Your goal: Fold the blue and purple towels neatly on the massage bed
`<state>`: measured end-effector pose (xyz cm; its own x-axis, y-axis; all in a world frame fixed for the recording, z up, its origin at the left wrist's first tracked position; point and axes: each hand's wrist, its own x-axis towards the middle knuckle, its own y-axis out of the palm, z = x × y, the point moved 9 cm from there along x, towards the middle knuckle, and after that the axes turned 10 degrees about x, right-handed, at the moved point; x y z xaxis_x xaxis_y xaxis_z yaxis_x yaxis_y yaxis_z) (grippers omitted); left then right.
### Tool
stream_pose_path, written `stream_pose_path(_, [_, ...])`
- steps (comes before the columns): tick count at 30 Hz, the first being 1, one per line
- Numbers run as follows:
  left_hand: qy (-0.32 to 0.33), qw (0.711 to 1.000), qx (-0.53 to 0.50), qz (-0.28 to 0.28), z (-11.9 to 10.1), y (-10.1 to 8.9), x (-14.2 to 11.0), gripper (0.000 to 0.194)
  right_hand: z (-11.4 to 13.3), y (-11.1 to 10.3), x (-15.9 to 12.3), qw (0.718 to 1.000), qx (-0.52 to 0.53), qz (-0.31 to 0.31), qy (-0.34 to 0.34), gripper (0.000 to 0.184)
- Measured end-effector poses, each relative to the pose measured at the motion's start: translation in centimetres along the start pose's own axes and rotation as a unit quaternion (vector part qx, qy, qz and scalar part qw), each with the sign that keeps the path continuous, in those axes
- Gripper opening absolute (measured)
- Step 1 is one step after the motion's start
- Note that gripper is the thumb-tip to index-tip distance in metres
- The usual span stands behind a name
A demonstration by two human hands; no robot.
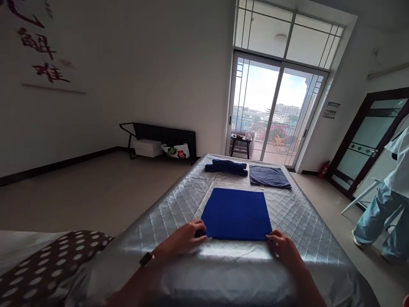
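A flat, folded bright-blue cloth (237, 213) lies on the silver quilted cover (179, 204) of a bed-like surface. At its near left corner, my left hand (191, 234) has its fingers curled over the edge, with a bit of dark blue fabric showing under them. The near right corner is pinched between the thumb and fingers of my right hand (281, 244). Beyond it are a rolled or bunched dark blue cloth (226, 167) and a grey-blue folded towel (270, 176), both untouched.
Brown polka-dot fabric (57, 260) lies at the lower left. A black bench (166, 132) with a white box (147, 147) stands by the wall. To the right, a person in light jeans (373, 217) stands near a white-legged stool (361, 198). Sliding glass doors (271, 111) are ahead.
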<state>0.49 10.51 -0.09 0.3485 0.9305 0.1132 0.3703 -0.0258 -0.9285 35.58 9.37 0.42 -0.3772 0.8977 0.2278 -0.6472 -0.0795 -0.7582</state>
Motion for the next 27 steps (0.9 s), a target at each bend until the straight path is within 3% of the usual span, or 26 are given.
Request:
stream_pose_path(4, [-0.011, 1.0, -0.018, 0.007, -0.8, -0.9, -1.6, 0.03, 1.2, 0.0, -0.2, 0.997, -0.077, -0.004, -0.002, 0.035])
stream_pose_path(8, [-0.026, 0.999, -0.038, -0.03, -1.0, -1.5, -2.1, 0.031, 1.7, -0.2, -0.2, 0.991, -0.128, -0.036, -0.017, 0.03])
stream_pose_path(13, [-0.047, 0.998, 0.008, -0.041, -1.3, -1.1, -2.5, 0.042, 1.9, -0.9, -0.5, 0.989, -0.099, -0.099, -0.053, 0.026])
stream_pose_path(16, [-0.058, 0.994, 0.081, -0.048, -1.8, -0.7, -2.2, 0.033, 2.7, -2.2, -0.4, 0.984, -0.075, -0.133, -0.087, 0.024])
stream_pose_path(19, [-0.02, 0.985, 0.158, -0.067, -2.9, -0.2, -1.9, 0.015, 4.0, -4.5, -0.2, 0.976, -0.056, -0.169, -0.126, 0.024])
stream_pose_path(23, [0.066, 0.973, 0.188, -0.118, -4.3, 0.0, -2.1, 0.022, 5.3, -8.0, -0.4, 0.969, -0.03, -0.187, -0.158, 0.025])
stream_pose_path(27, [0.13, 0.965, 0.099, -0.203, -5.1, -2.6, -2.9, 0.024, 6.1, -10.9, -1.4, 0.965, -0.011, -0.179, -0.192, 0.023])
